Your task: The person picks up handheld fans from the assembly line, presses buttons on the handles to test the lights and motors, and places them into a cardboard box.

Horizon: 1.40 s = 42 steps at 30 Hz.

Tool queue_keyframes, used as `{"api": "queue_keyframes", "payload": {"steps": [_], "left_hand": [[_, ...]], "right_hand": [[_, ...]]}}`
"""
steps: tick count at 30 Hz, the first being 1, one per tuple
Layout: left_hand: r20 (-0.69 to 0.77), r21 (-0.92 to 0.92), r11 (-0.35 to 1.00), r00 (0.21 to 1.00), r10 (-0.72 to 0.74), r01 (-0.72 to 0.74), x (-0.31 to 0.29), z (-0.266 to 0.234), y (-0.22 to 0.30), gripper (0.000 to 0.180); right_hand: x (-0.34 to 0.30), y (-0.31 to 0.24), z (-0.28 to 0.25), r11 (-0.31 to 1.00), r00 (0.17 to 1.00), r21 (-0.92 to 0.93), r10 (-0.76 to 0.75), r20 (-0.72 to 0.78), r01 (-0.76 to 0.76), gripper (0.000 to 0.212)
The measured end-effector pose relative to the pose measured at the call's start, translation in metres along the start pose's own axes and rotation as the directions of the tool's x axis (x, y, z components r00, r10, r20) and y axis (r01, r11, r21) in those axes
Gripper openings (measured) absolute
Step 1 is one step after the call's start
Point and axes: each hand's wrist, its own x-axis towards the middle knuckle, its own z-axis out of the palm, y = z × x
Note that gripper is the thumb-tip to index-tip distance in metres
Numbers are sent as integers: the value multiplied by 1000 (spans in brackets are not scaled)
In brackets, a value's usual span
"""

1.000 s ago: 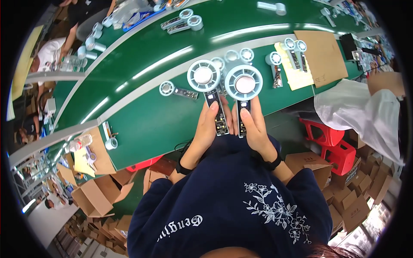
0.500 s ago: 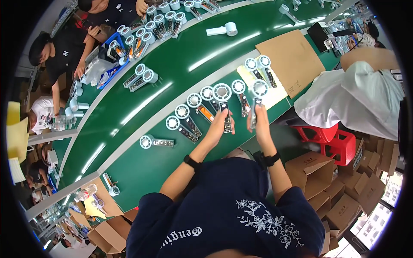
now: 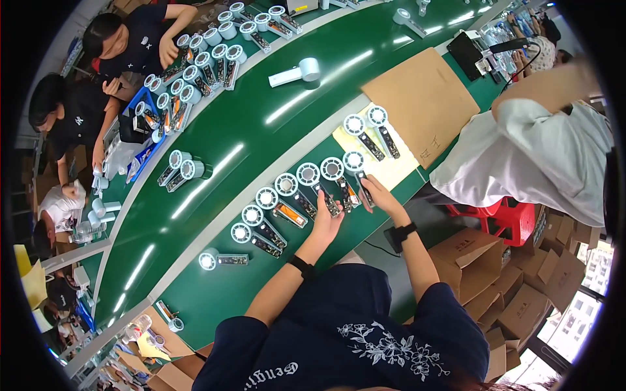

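My left hand (image 3: 328, 225) is closed round the handle of a handheld fan (image 3: 308, 174), pale blue with a round grille; its open handle bares a circuit board. This fan lies in a slanting row of similar fans. My right hand (image 3: 383, 197) grips the handle of another fan (image 3: 353, 161) at the row's right end. Between the two held fans lies one more fan (image 3: 332, 169), touched by neither hand as far as I can see. Left of my left hand, a fan (image 3: 285, 184) shows an orange part in its handle.
Two fans (image 3: 376, 116) rest on a yellow sheet (image 3: 398, 163) beside a cardboard sheet (image 3: 424, 104). Beyond the divider, a green belt (image 3: 248, 124) carries more fans. A co-worker's pale sleeve (image 3: 521, 156) is at right, near a red stool (image 3: 515, 221) and cardboard boxes (image 3: 469, 251).
The view has shifted, moving the scene left and down. My left hand's fan has come down into the row. My right hand's fan has moved left, closer to the row.
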Motion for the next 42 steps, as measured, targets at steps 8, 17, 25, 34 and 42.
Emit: {"api": "queue_keyframes", "payload": {"steps": [8,17,25,34,42], "left_hand": [[79,92,924,923,-378,371,-79,9,14,51],[416,855,188,855,309,-484,-51,70,197,37],[713,676,-710,417,564,-197,93,140,221,54],[725,517,-830,410,554,209,140,127,270,55],[524,548,-826,718,459,129,120,136,299,44]], "right_hand": [[46,-74,-26,462,952,-877,-306,-16,134,49],[151,-357,-121,826,841,-561,-341,-421,54,41],[331,-319,-290,794,379,-471,-330,-865,-384,52],[394,-246,-317,430,283,-532,-519,-806,-729,48],[401,-256,-343,321,617,-749,-426,-661,-580,53]]}}
